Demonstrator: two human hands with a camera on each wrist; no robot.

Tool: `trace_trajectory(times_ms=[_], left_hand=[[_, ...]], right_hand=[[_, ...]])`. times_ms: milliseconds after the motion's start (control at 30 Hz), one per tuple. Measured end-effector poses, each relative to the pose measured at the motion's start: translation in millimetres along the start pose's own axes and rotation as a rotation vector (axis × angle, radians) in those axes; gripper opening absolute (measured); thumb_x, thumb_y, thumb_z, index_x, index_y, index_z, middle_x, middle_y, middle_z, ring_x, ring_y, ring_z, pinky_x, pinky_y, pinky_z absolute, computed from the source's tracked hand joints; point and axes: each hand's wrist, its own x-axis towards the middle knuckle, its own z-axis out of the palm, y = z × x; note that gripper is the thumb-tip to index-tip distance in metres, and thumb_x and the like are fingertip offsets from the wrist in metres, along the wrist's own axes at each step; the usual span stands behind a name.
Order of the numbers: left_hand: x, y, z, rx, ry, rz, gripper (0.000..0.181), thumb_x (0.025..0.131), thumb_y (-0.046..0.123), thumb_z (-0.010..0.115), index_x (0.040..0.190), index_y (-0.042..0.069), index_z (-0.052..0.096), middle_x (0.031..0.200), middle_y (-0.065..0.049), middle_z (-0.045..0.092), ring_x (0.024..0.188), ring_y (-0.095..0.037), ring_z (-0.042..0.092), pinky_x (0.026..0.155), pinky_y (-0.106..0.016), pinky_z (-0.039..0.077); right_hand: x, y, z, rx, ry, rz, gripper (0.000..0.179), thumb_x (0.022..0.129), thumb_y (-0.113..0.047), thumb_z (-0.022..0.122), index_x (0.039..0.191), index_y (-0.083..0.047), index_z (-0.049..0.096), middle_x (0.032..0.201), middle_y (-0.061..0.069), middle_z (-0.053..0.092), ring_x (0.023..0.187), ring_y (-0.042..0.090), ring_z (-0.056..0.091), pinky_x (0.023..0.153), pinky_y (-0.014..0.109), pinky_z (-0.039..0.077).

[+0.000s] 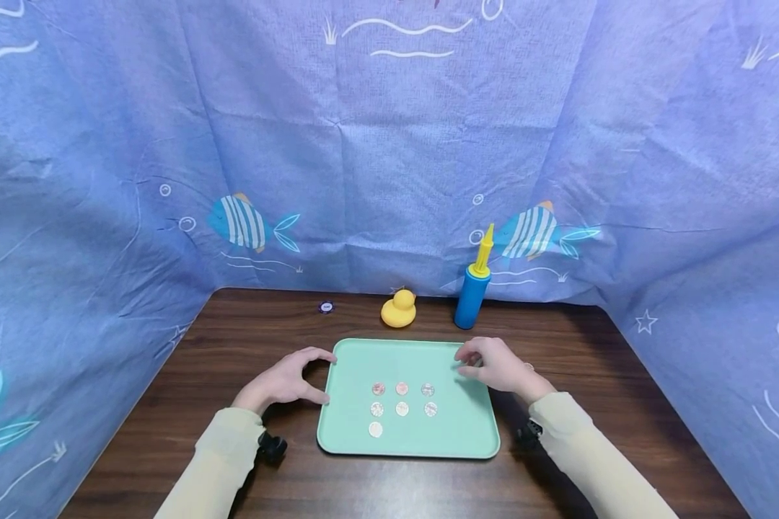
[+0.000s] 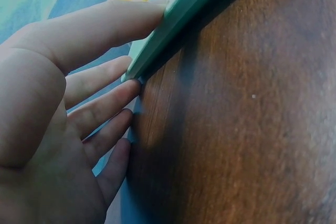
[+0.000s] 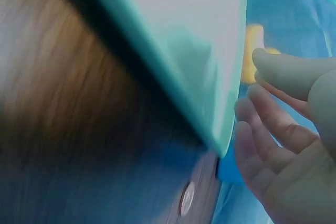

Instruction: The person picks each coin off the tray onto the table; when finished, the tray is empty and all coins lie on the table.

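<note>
A mint-green tray (image 1: pixel 415 443) lies on the table with several coins (image 1: pixel 402 409) set out in rows on it, two of them reddish and the others silvery. At the tray's left side is my left hand (image 1: pixel 285 378), its thumb and fingertips at the rim and the fingers spread. My right hand (image 1: pixel 496 364) hovers over the tray's far right corner with loosely bent fingers. In the right wrist view no object shows between its thumb (image 3: pixel 283 72) and fingers. Another coin (image 3: pixel 187 198) lies on the table beyond the tray, near the right wrist.
Behind the tray, a yellow rubber duck (image 1: pixel 399 310) sits near the back edge of the dark wood table (image 1: pixel 279 328). A round dark chip (image 1: pixel 326 307) lies left of it; a blue hand pump (image 1: pixel 472 299) with a yellow nozzle stands right. A blue fish-print cloth (image 1: pixel 389 180) hangs behind.
</note>
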Motion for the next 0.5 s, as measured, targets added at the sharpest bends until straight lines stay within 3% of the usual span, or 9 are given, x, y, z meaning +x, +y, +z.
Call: trace_trajectory(times_ms=[233, 500], left_hand=[[2.9, -0.9, -0.8, 0.007, 0.008, 0.009, 0.070, 0.076, 0.025, 0.096, 0.138, 0.027, 0.065, 0.156, -0.008, 0.050, 0.147, -0.036, 0.042, 0.115, -0.061, 0.040], [0.2, -1.5, 0.0, 0.018, 0.000, 0.012, 0.070, 0.076, 0.026, 0.096, 0.139, 0.026, 0.065, 0.157, -0.009, 0.049, 0.147, -0.037, 0.042, 0.115, -0.061, 0.040]], right_hand=[[14.5, -17, 13, 0.013, -0.093, -0.053, 0.018, 0.090, -0.011, 0.084, 0.108, -0.008, 0.079, 0.102, 0.001, 0.077, 0.089, 0.016, 0.070, 0.080, 0.039, 0.061], [23.6, -33, 30, 0.010, -0.197, -0.088, 0.018, 0.090, -0.011, 0.084, 0.107, -0.011, 0.079, 0.102, -0.002, 0.076, 0.087, 0.013, 0.069, 0.080, 0.033, 0.059]])
